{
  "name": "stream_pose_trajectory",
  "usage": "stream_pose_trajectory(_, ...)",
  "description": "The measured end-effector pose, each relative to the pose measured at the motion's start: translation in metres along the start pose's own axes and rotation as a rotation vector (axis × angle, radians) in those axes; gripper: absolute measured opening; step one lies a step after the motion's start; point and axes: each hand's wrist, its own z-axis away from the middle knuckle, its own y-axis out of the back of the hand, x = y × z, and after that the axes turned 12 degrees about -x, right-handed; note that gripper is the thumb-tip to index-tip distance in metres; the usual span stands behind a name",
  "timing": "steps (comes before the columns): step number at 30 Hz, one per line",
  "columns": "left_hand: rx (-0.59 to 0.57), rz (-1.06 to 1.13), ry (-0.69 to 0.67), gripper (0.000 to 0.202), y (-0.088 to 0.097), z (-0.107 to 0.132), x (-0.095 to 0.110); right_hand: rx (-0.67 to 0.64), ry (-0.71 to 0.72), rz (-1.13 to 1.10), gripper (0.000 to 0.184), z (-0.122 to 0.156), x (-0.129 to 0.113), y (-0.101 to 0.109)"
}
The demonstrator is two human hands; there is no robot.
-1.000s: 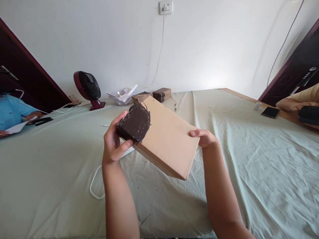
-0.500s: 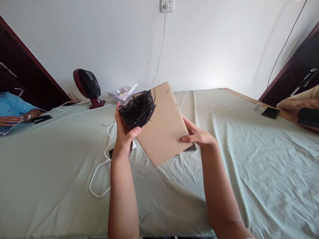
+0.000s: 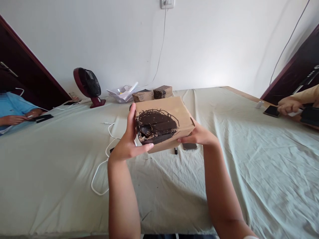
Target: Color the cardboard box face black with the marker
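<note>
Between both hands I hold up a brown cardboard box (image 3: 166, 103), off the cloth and slightly tilted. A large black scribbled patch spreads over its left corner, where the cardboard looks torn. My left hand (image 3: 128, 141) grips that left end, thumb along the lower front edge and fingers up the side. On the opposite end my right hand (image 3: 198, 133) clasps the box, thumb under the front edge; its other fingers are partly hidden. Below the box lie a black marker (image 3: 176, 150) and a dark phone (image 3: 189, 146), partly covered from view.
Two smaller scribbled boxes (image 3: 162, 92) stand near the wall beside a clear plastic tray (image 3: 122, 95). A fan (image 3: 89, 86) is at the back left. A white cable (image 3: 96, 176) curls on the green cloth (image 3: 62, 172). People sit at both sides; another phone (image 3: 271, 111) lies right.
The box has been turned and tipped, so its top and front side now show instead of one broad face. The boxes behind it and the marker have come into view.
</note>
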Motion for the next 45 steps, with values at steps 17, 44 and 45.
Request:
stream_pose_trajectory(17,0.250,-0.129,0.157,0.109,-0.008,-0.007,0.006,0.143,-0.060,0.282,0.140,-0.010,-0.027,-0.011)
stream_pose_trajectory(44,0.467,-0.100,0.142,0.129,0.003,-0.003,-0.033,0.150,-1.252,0.471,0.046,-0.043,0.110,-0.075)
stream_pose_trajectory(45,0.462,-0.095,0.135,0.128,0.003,-0.003,-0.033,0.146,-1.247,0.481,0.043,-0.044,0.113,-0.077)
